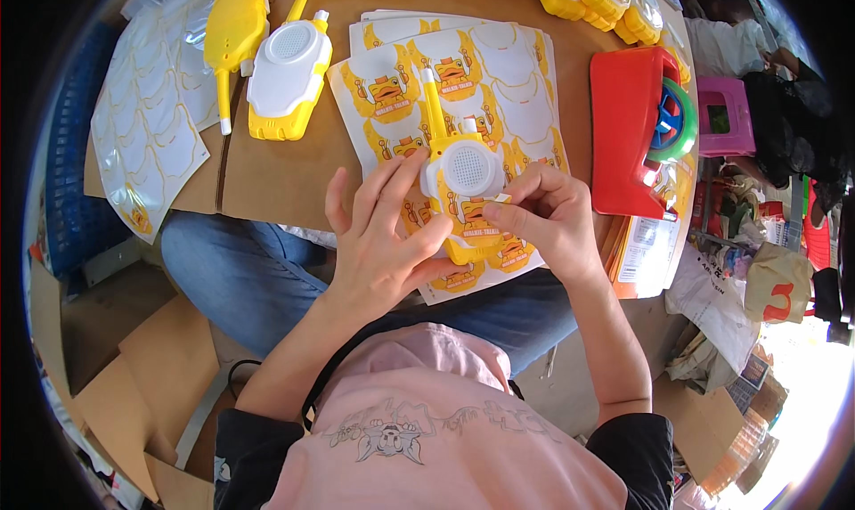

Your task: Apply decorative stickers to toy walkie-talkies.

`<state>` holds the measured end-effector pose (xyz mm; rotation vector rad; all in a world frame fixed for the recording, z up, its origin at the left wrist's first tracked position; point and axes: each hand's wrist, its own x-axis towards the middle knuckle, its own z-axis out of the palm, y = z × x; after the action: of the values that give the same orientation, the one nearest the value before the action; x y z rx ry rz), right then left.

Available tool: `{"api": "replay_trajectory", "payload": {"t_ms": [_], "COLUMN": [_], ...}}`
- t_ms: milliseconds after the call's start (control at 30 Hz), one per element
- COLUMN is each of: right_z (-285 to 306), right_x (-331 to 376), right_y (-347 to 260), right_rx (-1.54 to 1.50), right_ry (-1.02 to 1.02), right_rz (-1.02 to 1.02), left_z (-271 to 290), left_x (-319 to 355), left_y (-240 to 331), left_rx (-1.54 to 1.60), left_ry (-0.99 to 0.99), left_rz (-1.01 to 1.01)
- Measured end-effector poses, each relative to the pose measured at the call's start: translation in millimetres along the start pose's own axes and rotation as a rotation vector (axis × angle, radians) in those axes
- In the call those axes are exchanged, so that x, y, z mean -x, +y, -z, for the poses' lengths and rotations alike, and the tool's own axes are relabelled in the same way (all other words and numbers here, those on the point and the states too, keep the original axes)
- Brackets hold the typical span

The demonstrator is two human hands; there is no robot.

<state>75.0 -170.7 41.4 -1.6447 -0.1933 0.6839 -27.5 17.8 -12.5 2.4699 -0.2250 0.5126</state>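
Note:
A toy walkie-talkie, white-faced with a yellow body and antenna, lies on the printed sticker sheets in front of me. A duck-printed sticker sits over its lower face. My left hand steadies the toy from the left, thumb and index finger against its lower edge and the other fingers spread upward. Thumb and fingertips of my right hand pinch the sticker's upper right edge, where a small pale corner shows. Whether the sticker is fully stuck down I cannot tell.
A red tape dispenser with a green-and-blue reel stands at the right. Other yellow walkie-talkies lie at the upper left, more at the upper right. Used sticker sheets hang over the table's left edge. Cardboard boxes stand below left.

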Motion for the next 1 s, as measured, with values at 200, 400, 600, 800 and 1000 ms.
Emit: {"api": "replay_trajectory", "payload": {"t_ms": [200,400,600,800,1000], "right_z": [-0.2,-0.7,-1.6,-4.4,-11.0], "right_x": [-1.0,-1.1,-1.7,-0.7,3.5], "right_y": [1.4,0.4,-2.1,-6.0,-8.2], "right_rx": [0.04,0.074,0.106,0.222,0.347], "right_ry": [0.012,0.018,0.025,0.046,0.105], "right_rz": [-0.003,0.002,0.013,0.033,0.076], "left_z": [0.2,-0.9,1.6,4.6,5.2], "left_x": [-0.5,-0.1,-1.5,-2.9,-3.6], "left_y": [0.5,0.2,2.4,3.1,4.0], "left_rx": [0.0,0.005,0.0,-0.003,-0.019], "left_ry": [0.011,0.042,0.015,-0.005,-0.004], "left_rz": [0.004,-0.011,0.005,0.013,0.009]}}
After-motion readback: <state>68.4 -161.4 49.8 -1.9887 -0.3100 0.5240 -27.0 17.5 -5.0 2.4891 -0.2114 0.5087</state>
